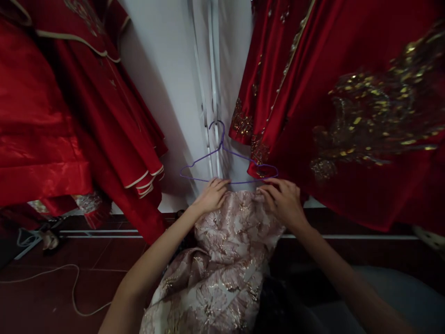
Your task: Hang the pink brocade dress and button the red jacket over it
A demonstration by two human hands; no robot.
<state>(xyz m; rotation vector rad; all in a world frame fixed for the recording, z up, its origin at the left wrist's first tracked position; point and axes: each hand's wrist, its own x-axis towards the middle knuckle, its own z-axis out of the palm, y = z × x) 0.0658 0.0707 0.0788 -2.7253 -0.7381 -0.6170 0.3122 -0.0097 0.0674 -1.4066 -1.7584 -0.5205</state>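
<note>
A pale pink brocade garment (229, 236) with metallic gold flowers hangs down in front of me. My left hand (213, 195) is closed on the left part of its top edge, fingertips at the lower bar of a purple wire hanger (222, 144). At the right part of that edge my right hand (285, 202) is closed on the cloth, its fingers near the hanger's right end. The hanger is upright, its hook beside a metal rail. Whether the hook rests on anything, I cannot tell. My fingers partly hide how the cloth meets the bar.
Red garments (132, 125) hang at left, and a red dress (368, 185) with gold sequins hangs at right. Thin metal uprights (213, 69) run down the white wall (153, 37). A pale cable (74, 283) lies on the dark red floor, with a low metal bar (104, 234) above it.
</note>
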